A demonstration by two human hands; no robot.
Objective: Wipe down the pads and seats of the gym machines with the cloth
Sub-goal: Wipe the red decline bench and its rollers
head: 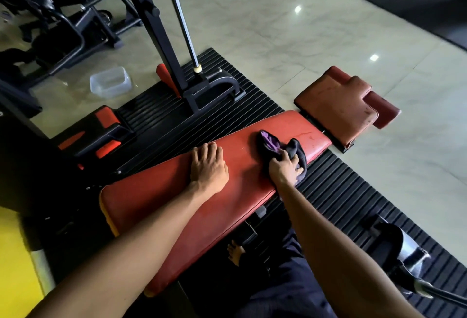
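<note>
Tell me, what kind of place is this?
Most likely a gym: there is a long red padded bench, a steel bar on a black frame, and more black machines behind.

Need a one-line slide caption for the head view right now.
Right hand grips the dark cloth on the red bench pad; left hand rests flat on it.

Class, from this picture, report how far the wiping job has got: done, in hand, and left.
Done: nothing shows as clearly finished. In hand: the right hand grips the cloth on the long red pad, with the left hand resting flat on it. Left: the smaller red pad beyond, visibly spotted, and the black machines behind.
</note>
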